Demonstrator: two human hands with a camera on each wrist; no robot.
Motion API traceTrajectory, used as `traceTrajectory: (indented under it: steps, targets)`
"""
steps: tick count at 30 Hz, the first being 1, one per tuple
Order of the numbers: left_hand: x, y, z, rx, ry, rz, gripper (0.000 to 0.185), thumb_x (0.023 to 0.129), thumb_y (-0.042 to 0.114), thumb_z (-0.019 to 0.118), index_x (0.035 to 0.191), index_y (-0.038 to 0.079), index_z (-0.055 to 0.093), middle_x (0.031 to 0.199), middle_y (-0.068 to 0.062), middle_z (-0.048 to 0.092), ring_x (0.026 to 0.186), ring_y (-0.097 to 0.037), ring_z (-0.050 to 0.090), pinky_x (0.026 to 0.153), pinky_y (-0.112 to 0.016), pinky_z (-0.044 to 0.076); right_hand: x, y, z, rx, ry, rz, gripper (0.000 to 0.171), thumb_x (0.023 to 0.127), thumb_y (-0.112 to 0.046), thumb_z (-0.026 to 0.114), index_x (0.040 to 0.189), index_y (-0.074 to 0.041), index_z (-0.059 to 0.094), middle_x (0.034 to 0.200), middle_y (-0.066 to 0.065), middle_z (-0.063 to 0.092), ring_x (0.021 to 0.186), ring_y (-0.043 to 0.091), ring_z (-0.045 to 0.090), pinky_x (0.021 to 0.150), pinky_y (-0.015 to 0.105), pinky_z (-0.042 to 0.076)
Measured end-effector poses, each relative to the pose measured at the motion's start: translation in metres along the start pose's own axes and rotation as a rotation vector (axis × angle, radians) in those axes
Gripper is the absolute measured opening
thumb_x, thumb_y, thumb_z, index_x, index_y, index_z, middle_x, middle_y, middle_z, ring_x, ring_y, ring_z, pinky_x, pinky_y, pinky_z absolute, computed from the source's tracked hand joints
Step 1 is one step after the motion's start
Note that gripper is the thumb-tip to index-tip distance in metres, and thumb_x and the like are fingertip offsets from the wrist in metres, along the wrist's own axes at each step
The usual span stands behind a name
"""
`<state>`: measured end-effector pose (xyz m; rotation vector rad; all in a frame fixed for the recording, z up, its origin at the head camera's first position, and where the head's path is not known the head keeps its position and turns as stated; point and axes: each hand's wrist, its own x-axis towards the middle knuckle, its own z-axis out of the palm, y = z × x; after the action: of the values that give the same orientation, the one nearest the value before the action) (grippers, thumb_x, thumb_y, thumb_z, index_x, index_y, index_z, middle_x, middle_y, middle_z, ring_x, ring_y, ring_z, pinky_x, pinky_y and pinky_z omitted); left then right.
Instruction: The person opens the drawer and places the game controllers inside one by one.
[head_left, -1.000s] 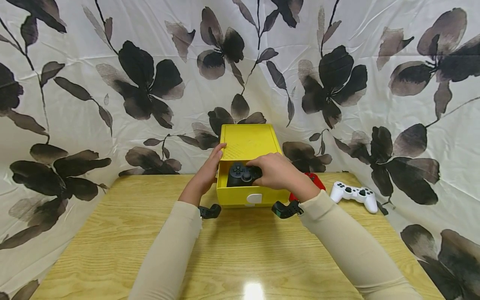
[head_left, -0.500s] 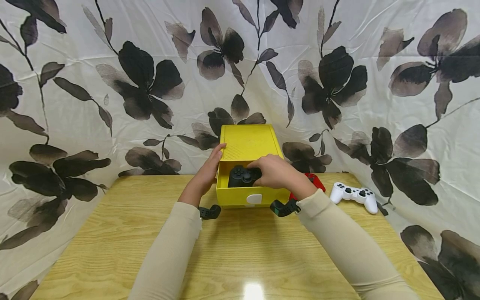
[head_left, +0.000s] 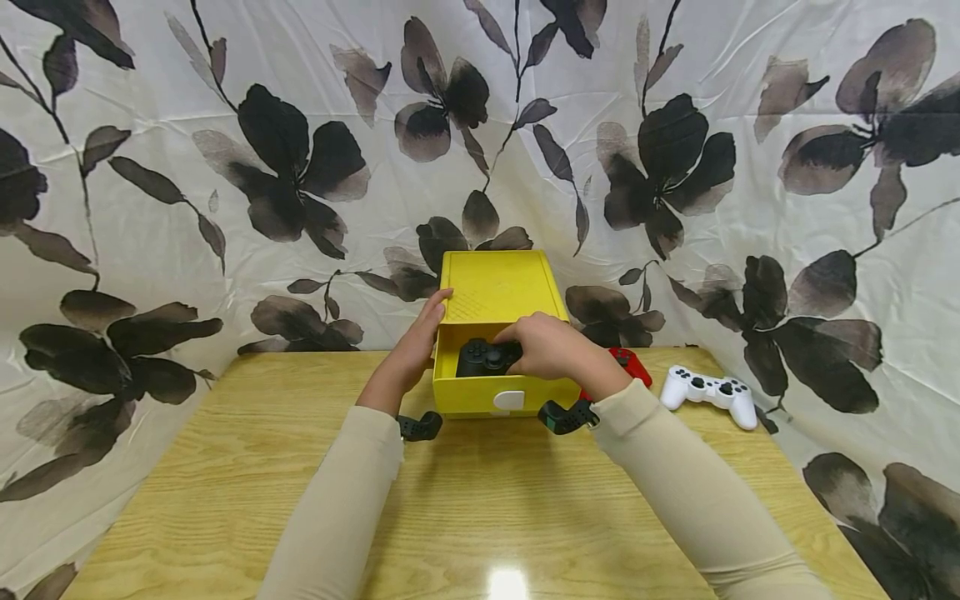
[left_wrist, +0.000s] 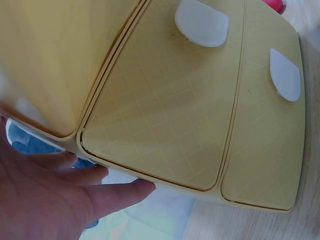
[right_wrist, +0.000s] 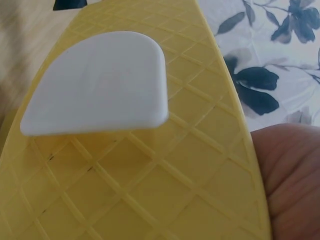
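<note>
A yellow drawer box [head_left: 497, 293] stands at the far middle of the wooden table [head_left: 225, 483], its top drawer pulled out toward me. A black game controller [head_left: 486, 357] lies in that open drawer. My right hand [head_left: 551, 346] curls over the controller's right end and grips it. My left hand [head_left: 417, 343] rests with straight fingers against the box's left side. The left wrist view shows the box's yellow drawer fronts [left_wrist: 170, 110] with white pull tabs [left_wrist: 201, 22] and my fingers [left_wrist: 107, 195] beside them. The right wrist view shows a white tab [right_wrist: 100, 85] close up.
A red controller [head_left: 628, 362] lies just right of the box, partly hidden by my right wrist. A white controller [head_left: 709, 392] sits further right near the table's edge. A floral cloth [head_left: 262, 167] hangs behind and at both sides.
My right hand has lowered the black controller a little deeper into the drawer. The left hand has stayed against the box.
</note>
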<state>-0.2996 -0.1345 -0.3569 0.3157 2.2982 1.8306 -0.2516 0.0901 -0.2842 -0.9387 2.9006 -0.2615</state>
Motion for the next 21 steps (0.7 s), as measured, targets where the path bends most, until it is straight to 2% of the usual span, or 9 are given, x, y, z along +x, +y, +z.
traceTrajectory:
  steps: [5, 13, 21]
  targets:
    - [0.0003, -0.0030, 0.0015, 0.008, 0.021, 0.021, 0.049, 0.100, 0.062, 0.022, 0.147, 0.049, 0.018, 0.163, 0.002, 0.009, 0.149, -0.034, 0.017, 0.105, -0.071, 0.030, 0.0006, 0.0008, 0.0002, 0.008, -0.013, 0.002, 0.046, 0.083, -0.021, 0.077, 0.126, -0.012, 0.066, 0.123, 0.004, 0.068, 0.112, 0.024, 0.063, 0.098, 0.039, 0.050]
    - [-0.0004, -0.0037, 0.0015, 0.004, 0.021, 0.043, 0.049, 0.101, 0.059, 0.021, 0.149, 0.046, 0.018, 0.163, -0.002, 0.010, 0.148, -0.037, 0.020, 0.104, -0.071, 0.031, 0.0016, 0.0017, -0.0005, 0.027, -0.027, 0.007, 0.045, 0.083, -0.020, 0.077, 0.127, -0.012, 0.066, 0.125, 0.004, 0.067, 0.112, 0.024, 0.062, 0.099, 0.039, 0.049]
    - [0.0005, -0.0033, 0.0015, -0.001, 0.023, 0.028, 0.049, 0.101, 0.060, 0.021, 0.148, 0.047, 0.018, 0.163, -0.001, 0.010, 0.148, -0.037, 0.017, 0.104, -0.072, 0.030, 0.0005, 0.0031, -0.0011, 0.053, -0.028, 0.011, 0.045, 0.084, -0.020, 0.077, 0.127, -0.012, 0.066, 0.125, 0.004, 0.067, 0.113, 0.024, 0.061, 0.100, 0.040, 0.049]
